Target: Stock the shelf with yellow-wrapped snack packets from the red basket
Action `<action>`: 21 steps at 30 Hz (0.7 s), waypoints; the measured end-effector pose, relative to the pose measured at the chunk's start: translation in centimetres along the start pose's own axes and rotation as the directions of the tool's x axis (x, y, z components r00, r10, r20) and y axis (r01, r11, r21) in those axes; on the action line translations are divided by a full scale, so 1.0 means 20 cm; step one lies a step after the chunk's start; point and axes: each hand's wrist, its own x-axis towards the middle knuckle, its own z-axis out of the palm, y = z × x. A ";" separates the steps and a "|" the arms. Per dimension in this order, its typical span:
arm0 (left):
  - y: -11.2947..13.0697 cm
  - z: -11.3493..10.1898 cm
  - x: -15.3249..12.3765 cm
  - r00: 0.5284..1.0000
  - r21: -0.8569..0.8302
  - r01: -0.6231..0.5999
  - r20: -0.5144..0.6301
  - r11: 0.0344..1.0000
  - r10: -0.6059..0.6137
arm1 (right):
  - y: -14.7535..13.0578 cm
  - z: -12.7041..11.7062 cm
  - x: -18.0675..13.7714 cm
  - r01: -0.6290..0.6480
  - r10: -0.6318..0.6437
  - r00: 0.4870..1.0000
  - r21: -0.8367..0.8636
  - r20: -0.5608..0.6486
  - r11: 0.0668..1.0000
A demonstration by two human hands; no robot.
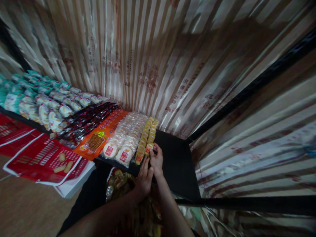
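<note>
Two rows of small yellow snack packets (141, 146) stand on the black shelf (176, 164), running back toward the wall. My right hand (157, 159) has its thumb and fingers closed on the front yellow packet (149, 148) of the right-hand row. Just in front of the rows, my left hand (144, 177) lies with its fingers stretched out near the shelf edge, close to my right hand; it holds nothing I can see. To the left of the yellow rows are clear-wrapped round white crackers (125, 154) in two rows.
Farther left are an orange snack bag (95, 141), dark shiny packets (85, 123), and white and teal packets (44, 98). A red bag (46, 158) hangs at the shelf front over a white box (76, 181). Below my arms lie more yellow packets (120, 181). Striped sheeting (148, 65) backs the shelf.
</note>
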 end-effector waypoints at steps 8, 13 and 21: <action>-0.06 0.03 0.05 0.997 -0.023 -0.071 -0.043 0.997 0.070 | 0.06 0.01 -0.05 -0.055 0.054 0.998 -0.008 -0.026 0.998; -0.09 0.03 0.08 0.990 0.008 -0.138 -0.007 0.990 0.138 | 0.12 0.03 -0.07 -0.014 0.015 0.999 0.031 -0.028 0.999; -0.08 0.03 0.09 0.987 0.026 -0.161 -0.005 0.987 0.161 | 0.08 0.02 -0.08 0.040 -0.040 0.999 -0.017 -0.011 0.999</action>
